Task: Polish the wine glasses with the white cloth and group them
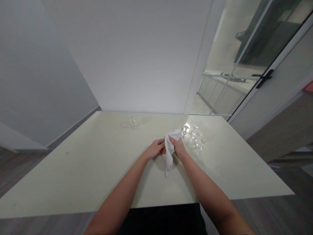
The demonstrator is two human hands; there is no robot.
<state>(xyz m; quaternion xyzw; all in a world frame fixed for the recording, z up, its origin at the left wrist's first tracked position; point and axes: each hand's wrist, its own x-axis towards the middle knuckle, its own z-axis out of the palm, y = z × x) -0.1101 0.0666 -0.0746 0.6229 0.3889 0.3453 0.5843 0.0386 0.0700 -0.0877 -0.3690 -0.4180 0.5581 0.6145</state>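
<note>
Over the middle of the table, both hands are close together. My left hand (156, 148) is closed around what looks like a clear glass (161, 153), mostly hidden by the fingers and a white cloth (168, 163). My right hand (178, 147) grips the cloth, which is bunched against the glass, with one end hanging down toward the table. Just right of that hand stands a cluster of several clear stemmed glasses (195, 134). Another clear glass (132, 121) is at the back of the table, left of centre; its exact shape is hard to make out.
The pale table (80, 169) meets a white wall panel (137, 65) at its back edge. To the right is a glazed door with a black handle (265, 78). Dark floor (264, 212) shows beyond the table's front edge.
</note>
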